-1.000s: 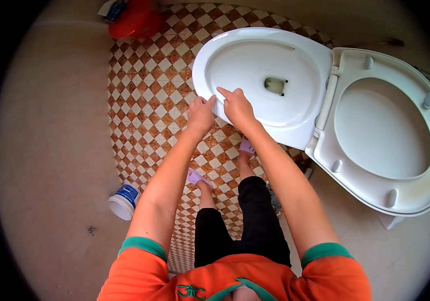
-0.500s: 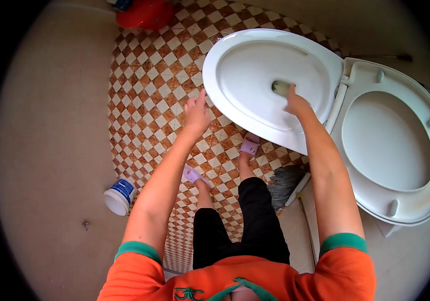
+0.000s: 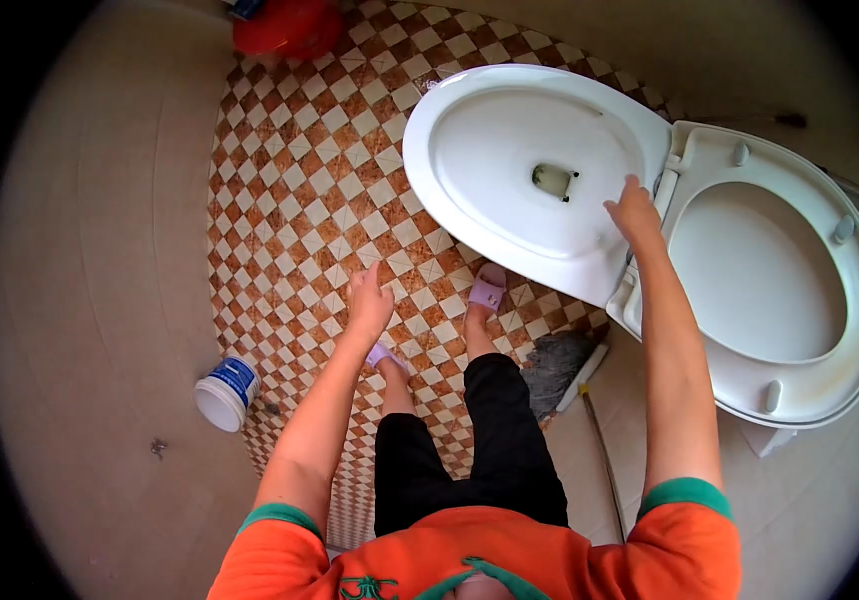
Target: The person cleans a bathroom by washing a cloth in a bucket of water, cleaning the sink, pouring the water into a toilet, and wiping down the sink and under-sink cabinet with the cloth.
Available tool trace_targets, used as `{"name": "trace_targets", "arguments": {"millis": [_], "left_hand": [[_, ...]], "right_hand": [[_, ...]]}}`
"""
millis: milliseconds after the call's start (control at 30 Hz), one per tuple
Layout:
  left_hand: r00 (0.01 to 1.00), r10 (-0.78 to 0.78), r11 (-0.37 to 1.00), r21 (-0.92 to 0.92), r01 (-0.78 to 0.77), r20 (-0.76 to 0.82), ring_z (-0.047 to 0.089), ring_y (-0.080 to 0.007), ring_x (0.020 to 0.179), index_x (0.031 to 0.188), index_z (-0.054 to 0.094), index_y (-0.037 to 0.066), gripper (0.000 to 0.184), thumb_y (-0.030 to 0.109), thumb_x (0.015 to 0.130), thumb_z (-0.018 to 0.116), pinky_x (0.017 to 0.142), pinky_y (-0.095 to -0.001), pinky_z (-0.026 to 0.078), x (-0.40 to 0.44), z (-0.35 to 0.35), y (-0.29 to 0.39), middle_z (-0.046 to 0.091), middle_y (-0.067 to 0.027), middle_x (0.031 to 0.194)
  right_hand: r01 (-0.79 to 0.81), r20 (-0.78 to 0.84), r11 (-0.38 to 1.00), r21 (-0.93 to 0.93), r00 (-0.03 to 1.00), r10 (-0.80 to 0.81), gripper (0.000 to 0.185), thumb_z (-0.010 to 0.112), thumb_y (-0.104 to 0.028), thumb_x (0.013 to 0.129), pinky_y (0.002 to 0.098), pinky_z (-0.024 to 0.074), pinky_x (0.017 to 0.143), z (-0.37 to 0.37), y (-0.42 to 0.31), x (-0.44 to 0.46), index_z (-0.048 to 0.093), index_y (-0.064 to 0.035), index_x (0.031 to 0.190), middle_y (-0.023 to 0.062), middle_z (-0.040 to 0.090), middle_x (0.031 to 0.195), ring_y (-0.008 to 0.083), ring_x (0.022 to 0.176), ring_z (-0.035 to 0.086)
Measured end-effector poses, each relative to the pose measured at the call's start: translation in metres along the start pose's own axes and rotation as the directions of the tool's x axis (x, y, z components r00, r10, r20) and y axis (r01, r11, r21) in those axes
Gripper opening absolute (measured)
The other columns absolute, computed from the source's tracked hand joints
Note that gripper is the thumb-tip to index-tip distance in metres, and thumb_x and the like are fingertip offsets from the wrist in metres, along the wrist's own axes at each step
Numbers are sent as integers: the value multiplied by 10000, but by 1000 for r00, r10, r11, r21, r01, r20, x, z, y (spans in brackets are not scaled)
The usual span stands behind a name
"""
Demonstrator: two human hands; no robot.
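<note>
My right hand (image 3: 633, 212) is over the hinge end of the white toilet bowl (image 3: 479, 215), with thumb and forefinger apart and nothing visible between them. Over the checkered floor, left of the bowl, hangs my left hand (image 3: 370, 302), its fingers apart and empty. The seat (image 3: 679, 240) and lid stand raised on the right side of the bowl. Some greenish water (image 3: 552, 180) shows in the bowl's drain.
A grey mop (image 3: 554, 368) lies to the right of my feet, its pole running toward me. At the left wall is a white and blue bucket (image 3: 221, 405). A red basin (image 3: 289, 28) sits at the top left.
My right hand has moved from the front rim across the drain to the hinge end. My left hand has left the rim and come back toward my body.
</note>
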State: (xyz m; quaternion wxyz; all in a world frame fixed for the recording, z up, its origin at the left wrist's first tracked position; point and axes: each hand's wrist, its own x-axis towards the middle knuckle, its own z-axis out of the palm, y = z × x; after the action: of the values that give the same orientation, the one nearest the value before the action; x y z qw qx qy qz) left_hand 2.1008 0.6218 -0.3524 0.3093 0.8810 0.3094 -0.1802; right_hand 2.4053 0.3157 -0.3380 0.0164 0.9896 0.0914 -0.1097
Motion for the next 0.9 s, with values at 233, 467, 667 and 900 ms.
{"name": "trace_targets", "arguments": {"millis": [233,467,667,900], "left_hand": [[987,-151,987,-40,153,53,429,-315,997,1128,506,61,410,109,721,529,890,-377,344,-31,2,-1,483,-164,1019],[997,72,982,-174,-69,10,472,-301,937,968,608,104,263,117,705,593,832,-370,385,-32,6,68,512,-144,973],[941,323,894,-294,-338,-100,431,-265,862,890,649,112,195,119,696,636,790,-352,389,-16,-3,181,489,-90,861],[782,616,743,-257,-617,-95,384,-280,980,842,647,192,161,240,688,660,849,-394,325,32,6,273,454,-76,966]], "right_hand": [[-374,427,725,578,896,121,254,600,-165,727,290,440,479,-6,28,-13,574,-20,934,70,567,725,131,559,530],[-623,622,-16,782,780,65,197,514,-131,826,209,461,524,-57,6,-65,552,24,941,71,574,796,113,593,521],[-610,613,-141,780,790,-23,219,463,-128,859,224,475,598,-81,9,-97,530,45,975,89,571,846,121,664,537],[-554,536,-110,825,830,-155,245,464,-115,851,224,464,636,-109,1,-90,523,52,1021,101,579,901,122,702,554]]}}
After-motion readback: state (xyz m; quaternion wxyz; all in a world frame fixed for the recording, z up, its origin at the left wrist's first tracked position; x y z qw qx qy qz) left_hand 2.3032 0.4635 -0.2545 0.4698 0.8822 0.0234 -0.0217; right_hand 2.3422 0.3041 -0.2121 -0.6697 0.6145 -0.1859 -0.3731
